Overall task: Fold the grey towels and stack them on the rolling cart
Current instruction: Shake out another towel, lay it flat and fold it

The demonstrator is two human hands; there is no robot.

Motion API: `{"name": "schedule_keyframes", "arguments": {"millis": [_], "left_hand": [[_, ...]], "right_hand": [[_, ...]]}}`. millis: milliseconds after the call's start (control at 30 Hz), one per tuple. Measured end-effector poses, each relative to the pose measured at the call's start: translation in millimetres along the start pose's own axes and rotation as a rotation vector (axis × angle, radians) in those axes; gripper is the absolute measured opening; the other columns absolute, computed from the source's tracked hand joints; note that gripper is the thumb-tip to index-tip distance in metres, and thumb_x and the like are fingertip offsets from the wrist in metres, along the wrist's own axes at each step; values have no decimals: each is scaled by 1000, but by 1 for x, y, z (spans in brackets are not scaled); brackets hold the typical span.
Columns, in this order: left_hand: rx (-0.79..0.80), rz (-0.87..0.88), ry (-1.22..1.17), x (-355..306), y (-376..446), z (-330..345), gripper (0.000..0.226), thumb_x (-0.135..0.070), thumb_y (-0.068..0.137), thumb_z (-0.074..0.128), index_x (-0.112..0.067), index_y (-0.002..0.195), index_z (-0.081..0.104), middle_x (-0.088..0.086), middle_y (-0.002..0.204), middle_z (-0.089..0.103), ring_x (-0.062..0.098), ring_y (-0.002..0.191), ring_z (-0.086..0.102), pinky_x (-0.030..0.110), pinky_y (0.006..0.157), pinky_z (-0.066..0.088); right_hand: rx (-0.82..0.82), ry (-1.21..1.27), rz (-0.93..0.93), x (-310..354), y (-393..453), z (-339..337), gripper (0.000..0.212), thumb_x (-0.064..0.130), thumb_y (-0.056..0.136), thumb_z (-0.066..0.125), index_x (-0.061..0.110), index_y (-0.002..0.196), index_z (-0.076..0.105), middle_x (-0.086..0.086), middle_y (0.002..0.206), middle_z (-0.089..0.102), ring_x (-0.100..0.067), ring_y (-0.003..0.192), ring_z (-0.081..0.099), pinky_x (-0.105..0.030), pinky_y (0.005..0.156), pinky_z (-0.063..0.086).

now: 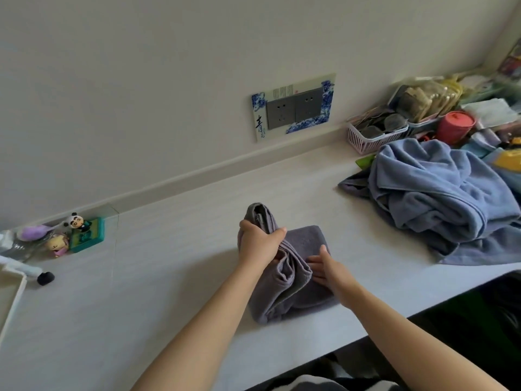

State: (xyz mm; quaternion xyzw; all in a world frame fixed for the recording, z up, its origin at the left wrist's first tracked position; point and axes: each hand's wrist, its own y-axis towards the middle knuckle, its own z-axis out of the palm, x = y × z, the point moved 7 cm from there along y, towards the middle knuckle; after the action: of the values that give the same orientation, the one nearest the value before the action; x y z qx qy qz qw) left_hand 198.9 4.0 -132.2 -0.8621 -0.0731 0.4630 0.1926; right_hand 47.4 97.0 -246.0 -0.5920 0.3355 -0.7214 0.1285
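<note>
While the left hand [260,244] grips a bunched, raised part of the grey towel [307,280], the right hand [324,268] presses flat, fingers straight, on its folded part near the table's [169,277] front edge.

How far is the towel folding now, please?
Done: nothing shows as finished; no cart or stack is in view. In hand: the left hand grips a raised fold of the grey towel while the right hand presses it flat. Left: the heap lies unfolded on the counter.
</note>
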Motion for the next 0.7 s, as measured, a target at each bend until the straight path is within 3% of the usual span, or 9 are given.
{"name": "schedule_keyframes", "arguments": {"millis": [67, 133, 200, 300, 433, 467, 533, 633, 700], "left_hand": [[6, 18, 9, -14, 0, 21, 70, -29, 87, 65, 1, 133, 21, -1, 98, 53, 11, 73, 53, 9, 51, 47], [43, 0, 15, -17, 0, 42, 75, -27, 89, 63, 1, 139, 13, 0, 92, 53, 7, 59, 53, 10, 35, 39], [93, -36, 26, -14, 6, 71, 71, -28, 89, 62, -4, 137, 15, 6, 90, 60, 14, 53, 61, 18, 37, 45], [102, -55, 68, -2, 12, 99, 44, -25, 89, 62, -11, 112, 27, 12, 88, 63, 19, 49, 62, 24, 39, 50], [73, 7, 131, 7, 14, 117, 41, -30, 85, 65, -15, 103, 32, 10, 97, 64, 27, 75, 68, 40, 64, 59], [89, 2, 130, 8, 14, 119, 40, -30, 85, 65, -16, 103, 32, 8, 94, 64, 25, 74, 68, 38, 65, 58], [164, -38, 107, 7, 13, 124, 33, -31, 89, 60, -16, 104, 34, 5, 85, 64, 18, 62, 66, 27, 52, 54], [304, -163, -115, 6, 12, 122, 16, -30, 100, 42, -14, 102, 44, 6, 77, 62, 17, 60, 62, 23, 47, 45], [328, -169, -272, 9, 16, 111, 22, -24, 102, 34, -12, 102, 52, 7, 80, 63, 15, 62, 63, 21, 50, 45]], "right_hand": [[147, 130, 99, -5, 8, -11, 74, 58, 96, 16, 0, 133, 44, -17, 128, 56, -28, 117, 55, -39, 104, 40], [259, 238, 144, -7, 5, -14, 83, 64, 93, 10, 0, 134, 43, -19, 130, 56, -31, 121, 53, -43, 106, 38], [284, 334, 139, -4, 2, -24, 83, 62, 93, 7, -1, 128, 50, -20, 126, 59, -33, 119, 54, -44, 101, 40], [208, 392, 127, -5, 3, -38, 75, 59, 95, 16, -1, 117, 56, -22, 112, 65, -35, 105, 61, -45, 89, 47], [149, 116, -27, 7, 3, -48, 63, 53, 97, 22, 7, 111, 63, -15, 103, 70, -28, 95, 67, -36, 80, 51], [172, 66, -50, 9, 2, -46, 59, 51, 97, 23, 10, 110, 64, -11, 103, 71, -25, 97, 67, -35, 84, 51], [240, 53, -77, 9, 1, -43, 54, 51, 97, 30, 12, 113, 64, -10, 106, 70, -22, 102, 66, -36, 91, 49], [235, -46, -103, 5, 7, -44, 58, 57, 81, 60, 8, 111, 59, -18, 105, 65, -21, 101, 63, -35, 88, 47], [184, -179, -125, 5, 10, -47, 42, 38, 78, 73, 12, 106, 57, -11, 103, 66, -22, 99, 63, -35, 87, 51]]}}
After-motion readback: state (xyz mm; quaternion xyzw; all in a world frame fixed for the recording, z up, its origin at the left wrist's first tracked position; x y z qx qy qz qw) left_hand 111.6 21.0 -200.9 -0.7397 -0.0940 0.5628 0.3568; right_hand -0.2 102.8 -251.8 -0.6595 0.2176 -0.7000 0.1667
